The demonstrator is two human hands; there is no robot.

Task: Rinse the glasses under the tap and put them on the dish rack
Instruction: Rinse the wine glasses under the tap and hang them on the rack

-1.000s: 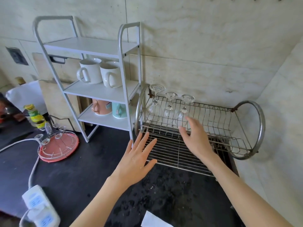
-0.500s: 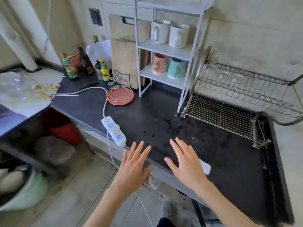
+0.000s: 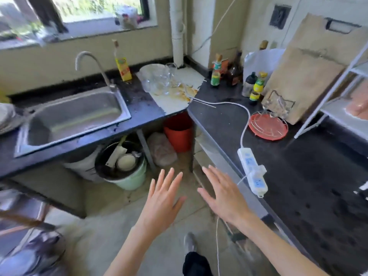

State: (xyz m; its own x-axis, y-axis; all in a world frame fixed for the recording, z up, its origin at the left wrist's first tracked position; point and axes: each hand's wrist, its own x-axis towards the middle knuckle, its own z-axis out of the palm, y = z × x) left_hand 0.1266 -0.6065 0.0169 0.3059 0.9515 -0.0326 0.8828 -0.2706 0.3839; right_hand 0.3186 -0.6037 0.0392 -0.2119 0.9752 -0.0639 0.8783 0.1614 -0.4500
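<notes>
Clear glasses (image 3: pixel 161 79) stand clustered on a pale, stained slab at the far corner of the worktop, just right of the tap (image 3: pixel 93 65) and well beyond both hands. They crowd together, some touching, beside a yellow carton (image 3: pixel 123 67). The curved tap rises behind the steel sink (image 3: pixel 73 116), which is set into the dark counter (image 3: pixel 298 166) on the left run.

Both hands hang low over the floor, in the gap where the two counter runs meet, far from the glasses and the sink. The left hand (image 3: pixel 162 200) is spread flat, palm down, fingers apart and pointing up toward the corner, holding nothing. The right hand (image 3: pixel 224 195) is likewise splayed and empty, its fingers angled up and left, its outer edge near the front lip of the right counter. The two hands are side by side, close but apart, with bare forearms running back toward the bottom edge.

On the right counter a white power strip (image 3: pixel 253 172) lies near the right hand, its cable curving back toward the corner. Further along sits a red tray (image 3: pixel 268 126), with small glasses at its far edge, blurred. Under the counter stand a red bucket (image 3: pixel 178 132) and a green bucket (image 3: pixel 129 172) holding dishes.
</notes>
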